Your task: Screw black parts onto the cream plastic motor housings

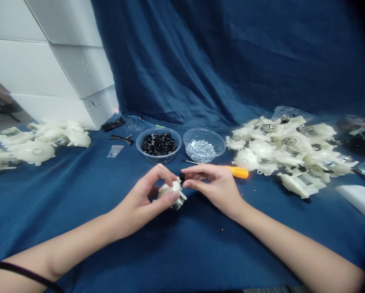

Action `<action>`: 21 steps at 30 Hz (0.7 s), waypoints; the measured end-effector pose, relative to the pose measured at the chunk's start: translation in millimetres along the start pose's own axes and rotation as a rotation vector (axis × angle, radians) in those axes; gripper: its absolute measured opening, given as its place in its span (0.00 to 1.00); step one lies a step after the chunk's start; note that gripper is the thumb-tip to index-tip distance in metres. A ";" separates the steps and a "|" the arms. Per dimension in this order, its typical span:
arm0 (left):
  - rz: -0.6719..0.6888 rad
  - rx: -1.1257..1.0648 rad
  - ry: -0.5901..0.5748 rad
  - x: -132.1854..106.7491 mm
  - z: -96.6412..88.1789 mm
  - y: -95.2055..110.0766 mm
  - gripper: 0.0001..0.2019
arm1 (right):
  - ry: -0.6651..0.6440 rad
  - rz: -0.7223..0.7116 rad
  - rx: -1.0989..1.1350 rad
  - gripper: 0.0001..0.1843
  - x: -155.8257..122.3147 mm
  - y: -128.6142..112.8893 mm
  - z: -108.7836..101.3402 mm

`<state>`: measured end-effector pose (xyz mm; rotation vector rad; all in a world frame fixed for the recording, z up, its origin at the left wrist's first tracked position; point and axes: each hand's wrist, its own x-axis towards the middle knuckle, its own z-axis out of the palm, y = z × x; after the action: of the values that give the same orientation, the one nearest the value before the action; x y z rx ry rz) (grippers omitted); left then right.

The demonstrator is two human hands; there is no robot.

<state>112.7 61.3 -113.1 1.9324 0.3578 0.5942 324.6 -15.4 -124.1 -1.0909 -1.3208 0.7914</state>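
Pinching a black piece (pixel 182 177), the right hand (pixel 219 185) might drop it, I reckon, if the left hand (pixel 145 201), pinching the casing (pixel 176 186), slips.

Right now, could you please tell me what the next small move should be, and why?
Probably, the right hand should ease the black piece against the white part. The piece is in its grip, right by the white part's edge, and the left hand holds that part; whether the two already touch is hard to tell.
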 end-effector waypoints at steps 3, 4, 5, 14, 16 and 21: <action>-0.127 -0.078 0.034 2.6 3.3 -2.0 0.12 | 0.014 -0.002 -0.086 0.09 0.7 4.4 2.2; -0.150 -0.070 0.040 3.2 3.5 -2.1 0.14 | 0.027 -0.022 -0.133 0.07 0.9 5.6 2.5; -0.167 -0.048 0.043 3.6 3.3 -2.1 0.16 | 0.041 -0.040 -0.176 0.04 1.1 6.5 2.8; -0.101 0.171 0.068 1.7 6.9 -8.3 0.22 | 0.057 0.028 -0.177 0.03 2.1 9.9 9.0; -0.108 0.187 0.108 2.7 6.6 -7.0 0.18 | 0.046 0.103 -0.122 0.05 1.5 9.3 11.5; -0.222 0.077 0.143 8.3 -0.1 5.5 0.13 | 0.004 0.202 -0.094 0.10 -2.0 5.5 18.0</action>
<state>119.4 63.2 -106.0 1.8956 0.6855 0.5795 307.4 -12.4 -131.3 -1.3152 -1.2676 0.8824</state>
